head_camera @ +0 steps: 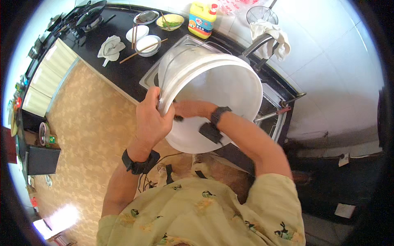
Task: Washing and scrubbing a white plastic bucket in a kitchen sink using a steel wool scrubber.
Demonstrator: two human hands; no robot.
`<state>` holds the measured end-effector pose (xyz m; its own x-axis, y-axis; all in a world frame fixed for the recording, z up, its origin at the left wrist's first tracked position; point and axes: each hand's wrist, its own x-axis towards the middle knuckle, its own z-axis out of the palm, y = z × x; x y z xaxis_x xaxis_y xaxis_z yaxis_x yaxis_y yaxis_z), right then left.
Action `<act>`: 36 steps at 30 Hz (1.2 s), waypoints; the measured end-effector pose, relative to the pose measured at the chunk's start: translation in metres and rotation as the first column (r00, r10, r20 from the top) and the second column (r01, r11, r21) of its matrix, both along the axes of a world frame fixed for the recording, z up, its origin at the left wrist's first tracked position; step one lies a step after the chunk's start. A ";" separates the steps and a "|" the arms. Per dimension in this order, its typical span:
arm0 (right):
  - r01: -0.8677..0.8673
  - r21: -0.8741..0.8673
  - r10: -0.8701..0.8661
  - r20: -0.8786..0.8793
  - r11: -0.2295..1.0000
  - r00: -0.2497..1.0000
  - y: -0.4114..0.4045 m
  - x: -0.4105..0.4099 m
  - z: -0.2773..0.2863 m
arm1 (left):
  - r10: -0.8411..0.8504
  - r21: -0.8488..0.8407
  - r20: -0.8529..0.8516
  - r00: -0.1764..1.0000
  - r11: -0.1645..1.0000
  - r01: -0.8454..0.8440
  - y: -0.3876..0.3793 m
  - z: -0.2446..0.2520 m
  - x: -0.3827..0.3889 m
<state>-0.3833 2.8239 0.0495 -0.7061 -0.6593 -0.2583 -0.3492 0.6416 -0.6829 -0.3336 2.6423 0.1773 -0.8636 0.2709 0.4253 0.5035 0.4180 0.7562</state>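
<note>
A large white plastic bucket [190,70] with a wire handle lies tilted over the steel sink [147,78], its open mouth facing me. My left hand [155,118] grips the bucket's rim at the left, thumb on the outer side. Inside the mouth, near that same rim, is my right hand [187,109]; something dark shows beside its fingers, and what it holds is hard to make out. Black bands circle both wrists, and a black flat piece [211,132] hangs by the right one.
Bowls [148,45] with chopsticks, a grey cloth [111,48] and a yellow detergent jug [201,21] stand on the black counter. Right of these are a faucet [257,46] draped with a white cloth, a wire strainer [261,15] and a red-handled tool [281,110].
</note>
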 end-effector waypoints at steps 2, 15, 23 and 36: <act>-0.397 0.618 0.664 -0.283 0.678 0.692 0.017 0.033 0.032 | 0.034 0.016 -0.027 0.999 0.999 -0.033 0.001 -0.004 -0.002; 0.285 0.359 -0.317 0.035 0.889 0.948 0.048 0.098 0.008 | -0.150 0.062 -0.013 0.989 0.987 0.150 0.034 -0.006 0.005; 0.341 0.083 -0.287 -0.375 0.936 0.881 0.024 0.197 0.080 | -0.010 0.035 0.003 1.000 0.999 0.010 0.023 -0.007 -0.025; 0.215 -0.005 -0.121 -0.839 0.977 0.530 0.000 0.177 0.077 | -0.074 -0.185 -0.077 0.994 0.981 0.059 -0.002 0.094 -0.056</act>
<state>-0.2059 2.8240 0.1270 -0.7283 -0.5124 0.4550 -0.6071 0.7904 -0.0815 -0.3900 2.6399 0.2712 -0.8048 0.4061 0.4329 0.5926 0.5082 0.6249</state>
